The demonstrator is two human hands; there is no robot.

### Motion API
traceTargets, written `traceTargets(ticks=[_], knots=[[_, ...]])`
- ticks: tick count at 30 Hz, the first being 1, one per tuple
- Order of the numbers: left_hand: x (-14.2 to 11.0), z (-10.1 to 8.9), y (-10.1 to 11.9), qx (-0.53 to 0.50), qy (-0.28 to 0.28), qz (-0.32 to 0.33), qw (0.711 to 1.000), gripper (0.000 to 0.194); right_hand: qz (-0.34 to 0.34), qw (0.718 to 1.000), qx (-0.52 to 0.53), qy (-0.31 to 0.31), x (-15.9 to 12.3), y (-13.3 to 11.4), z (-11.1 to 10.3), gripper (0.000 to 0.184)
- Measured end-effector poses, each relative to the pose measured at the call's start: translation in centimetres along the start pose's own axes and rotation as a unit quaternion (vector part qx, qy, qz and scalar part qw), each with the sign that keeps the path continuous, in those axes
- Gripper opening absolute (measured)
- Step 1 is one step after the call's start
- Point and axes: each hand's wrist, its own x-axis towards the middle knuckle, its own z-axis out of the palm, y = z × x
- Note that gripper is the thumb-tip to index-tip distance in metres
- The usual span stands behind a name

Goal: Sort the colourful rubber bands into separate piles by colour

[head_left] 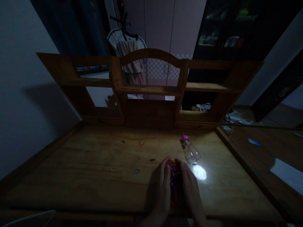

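Observation:
My left hand (160, 186) and my right hand (190, 186) lie side by side on the wooden desk (94, 176), palms turned inward and fingers together. Between them they cup a heap of small colourful rubber bands (174, 176). Loose bands are scattered on the desk to the left: a yellow one (114, 169), a bluish one (136, 171), a dark one (152, 160) and red ones (141, 143). A clear plastic bottle with a pink cap (190, 148) lies on its side just beyond my right hand.
A wooden hutch with shelves (151, 90) stands along the desk's back edge. A bright spot of light (199, 172) falls right of my hands. Papers (287, 173) lie on the floor to the right. Clothes hang on a hanger (127, 47) behind. The room is dim.

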Motion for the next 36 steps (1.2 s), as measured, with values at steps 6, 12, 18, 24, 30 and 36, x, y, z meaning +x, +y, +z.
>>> traceTargets(ticks=[6,12,18,24,30,36], knots=[[3.3,-4.4,-0.6,0.272,0.006,0.132,0.953,0.048,0.078,0.996,0.052,0.007,0.1,-0.9,-1.3,0.044],[1.7,-3.3,-0.1,0.207,-0.082,0.07,0.972,0.047,0.028,0.999,-0.024,0.019,-0.8,-1.2,-2.2,0.04],[1.3,-2.8,0.5,0.213,-0.067,0.11,0.968,0.045,-0.028,0.995,-0.088,0.025,-3.0,-0.7,-2.1,0.044],[5.1,-3.7,-1.4,0.229,-0.104,0.134,0.958,0.044,-0.186,0.951,-0.229,-0.087,-3.8,0.6,-1.1,0.111],[3.9,-1.0,-0.6,0.115,-0.151,0.064,0.98,0.051,-0.186,0.941,-0.276,-0.056,-3.4,1.5,-0.4,0.121],[3.3,-1.2,0.6,0.087,-0.135,0.042,0.986,0.053,-0.175,0.941,-0.287,-0.045,-2.8,1.5,-1.3,0.114]])
